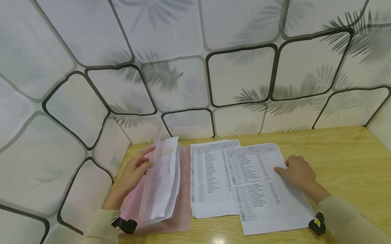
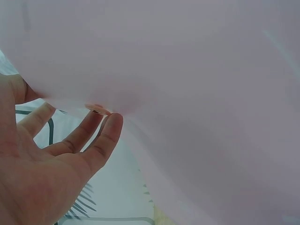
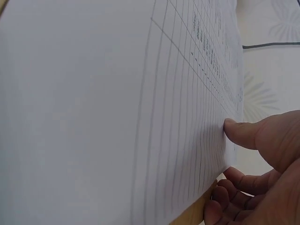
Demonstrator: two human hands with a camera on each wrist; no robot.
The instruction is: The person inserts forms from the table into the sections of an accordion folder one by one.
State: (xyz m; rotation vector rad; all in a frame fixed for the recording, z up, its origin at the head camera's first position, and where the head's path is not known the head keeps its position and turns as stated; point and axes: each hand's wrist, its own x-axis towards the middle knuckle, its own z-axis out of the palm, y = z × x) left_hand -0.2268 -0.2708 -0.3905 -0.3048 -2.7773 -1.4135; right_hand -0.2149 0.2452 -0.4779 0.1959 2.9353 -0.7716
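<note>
In the head view, a pink translucent folder (image 1: 186,215) lies spread at the left, with white printed papers (image 1: 163,179) inside standing partly raised. My left hand (image 1: 135,175) holds the raised pink cover (image 2: 197,93) by its edge, fingertips at the edge in the left wrist view. To the right, a printed table sheet (image 1: 209,182) lies flat, partly overlapped by a second printed sheet (image 1: 261,197). My right hand (image 1: 297,173) grips that second sheet at its right edge. The right wrist view shows the thumb (image 3: 241,133) on top and curled fingers at the edge.
The wooden table (image 1: 365,184) meets a patterned wall covering (image 1: 240,75) at the back and on both sides. A small black device (image 1: 124,225) sits on the left wrist, another black device (image 1: 317,223) on the right.
</note>
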